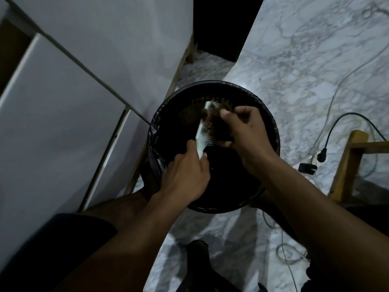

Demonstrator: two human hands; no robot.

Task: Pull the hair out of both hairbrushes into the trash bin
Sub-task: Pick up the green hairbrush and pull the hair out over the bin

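Observation:
A round black trash bin lined with a dark bag stands on the marble floor below me. Over its opening my left hand grips the lower end of a pale, light-coloured hairbrush, which points away from me with its teeth facing right. A brown clump of hair is tangled in the teeth along the upper part. My right hand is closed on that clump, fingers pinching it right beside the brush. A second hairbrush is not visible.
White cabinet doors stand close on the left of the bin. A wooden furniture frame is at the right, with a black plug, an adapter and loose cables on the floor. A dark object stands near my legs.

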